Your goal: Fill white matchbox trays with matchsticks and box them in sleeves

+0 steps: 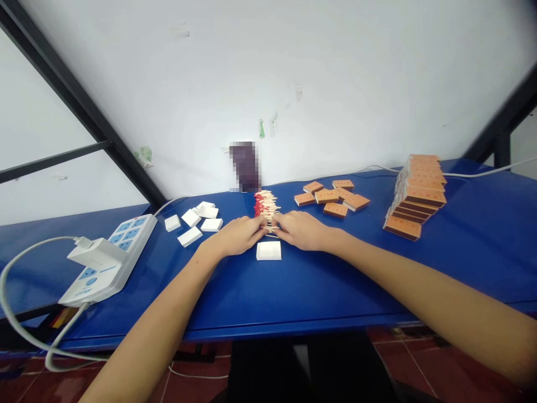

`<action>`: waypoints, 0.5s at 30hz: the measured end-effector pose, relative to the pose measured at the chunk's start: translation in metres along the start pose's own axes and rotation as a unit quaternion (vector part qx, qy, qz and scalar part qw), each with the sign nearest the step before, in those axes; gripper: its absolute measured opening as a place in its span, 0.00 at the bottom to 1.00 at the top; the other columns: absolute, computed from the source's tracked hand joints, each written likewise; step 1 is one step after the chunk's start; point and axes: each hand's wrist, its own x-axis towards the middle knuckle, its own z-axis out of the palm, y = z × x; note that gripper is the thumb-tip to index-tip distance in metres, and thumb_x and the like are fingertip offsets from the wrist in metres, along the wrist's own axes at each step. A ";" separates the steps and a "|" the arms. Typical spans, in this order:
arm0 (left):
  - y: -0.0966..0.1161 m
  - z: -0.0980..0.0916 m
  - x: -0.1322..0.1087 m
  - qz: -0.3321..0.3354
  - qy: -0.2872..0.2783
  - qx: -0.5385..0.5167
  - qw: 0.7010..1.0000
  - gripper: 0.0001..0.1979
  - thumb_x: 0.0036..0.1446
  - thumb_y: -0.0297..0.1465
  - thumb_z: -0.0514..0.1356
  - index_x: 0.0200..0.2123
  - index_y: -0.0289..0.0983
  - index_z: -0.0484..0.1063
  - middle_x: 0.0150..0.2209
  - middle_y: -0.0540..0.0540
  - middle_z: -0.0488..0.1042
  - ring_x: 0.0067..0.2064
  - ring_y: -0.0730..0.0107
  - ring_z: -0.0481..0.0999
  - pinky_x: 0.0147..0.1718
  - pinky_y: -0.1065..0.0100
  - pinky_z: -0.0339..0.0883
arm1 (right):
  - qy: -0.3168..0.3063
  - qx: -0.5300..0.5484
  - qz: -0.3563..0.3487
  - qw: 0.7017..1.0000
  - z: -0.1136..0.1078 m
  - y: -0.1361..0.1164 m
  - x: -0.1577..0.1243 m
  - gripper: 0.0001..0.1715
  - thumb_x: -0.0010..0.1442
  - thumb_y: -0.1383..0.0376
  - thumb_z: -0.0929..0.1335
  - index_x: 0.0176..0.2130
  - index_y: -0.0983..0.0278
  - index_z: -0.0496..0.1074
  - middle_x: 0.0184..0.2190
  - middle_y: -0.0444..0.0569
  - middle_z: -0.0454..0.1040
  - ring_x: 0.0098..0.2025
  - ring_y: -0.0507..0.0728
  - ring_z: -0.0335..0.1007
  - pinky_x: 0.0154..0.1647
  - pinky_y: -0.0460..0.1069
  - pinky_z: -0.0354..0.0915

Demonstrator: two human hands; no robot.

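Note:
A long heap of red-tipped matches [265, 202] lies on the blue table, heads to the left. My left hand [242, 234] closes on its near end from the left, fingers bent around the match heads. From the right, my right hand [301, 230] pinches the plain ends of the same matches. Both hands rest low over the table, fingertips almost meeting. Just in front of them sits a white matchbox tray [269, 251]. A few loose matches lie between the hands and this tray. How many matches the fingers hold is hidden.
Several white trays [190, 235] lie to the left, beside a power strip [121, 252] with a plugged-in charger [98, 255]. Several orange matchbox sleeves [326, 196] are scattered right of centre. A leaning stack of matchboxes [419, 193] stands farther right. A white wall rises behind.

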 end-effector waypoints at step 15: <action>0.011 -0.026 -0.014 0.019 -0.027 -0.116 0.993 0.17 0.69 0.43 0.45 0.36 0.38 0.64 0.26 0.49 0.68 0.26 0.67 0.65 0.27 0.67 0.54 | -0.005 0.085 0.006 0.996 -0.017 -0.011 -0.009 0.15 0.69 0.59 0.59 0.40 0.65 0.70 0.32 0.51 0.75 0.31 0.55 0.68 0.29 0.47 0.52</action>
